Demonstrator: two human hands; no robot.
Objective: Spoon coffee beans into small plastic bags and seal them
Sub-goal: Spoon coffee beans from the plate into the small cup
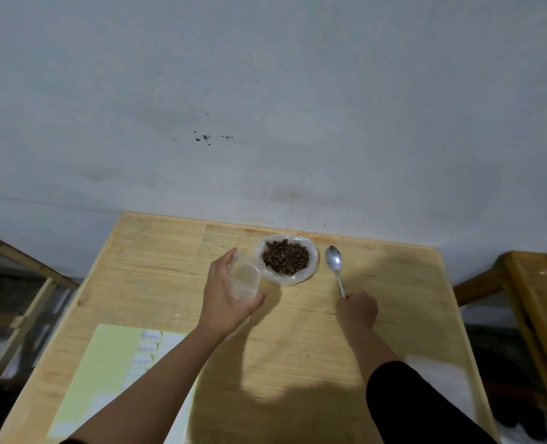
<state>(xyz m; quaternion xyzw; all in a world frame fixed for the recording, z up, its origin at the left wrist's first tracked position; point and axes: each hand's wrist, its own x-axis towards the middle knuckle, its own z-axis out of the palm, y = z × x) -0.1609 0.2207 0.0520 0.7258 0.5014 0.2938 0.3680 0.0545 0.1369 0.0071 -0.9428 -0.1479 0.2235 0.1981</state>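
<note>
Dark coffee beans fill a clear plastic-lined bowl near the far edge of the wooden table. My left hand holds a small clear plastic bag open just left of the bowl, its mouth toward the beans. A metal spoon lies right of the bowl, bowl end pointing away from me. My right hand is closed on the end of the spoon's handle. The spoon looks empty.
A pale yellow sheet with several small labels lies at the near left of the table. White paper lies at the near right. A grey wall stands behind the table. Wooden frames flank both sides.
</note>
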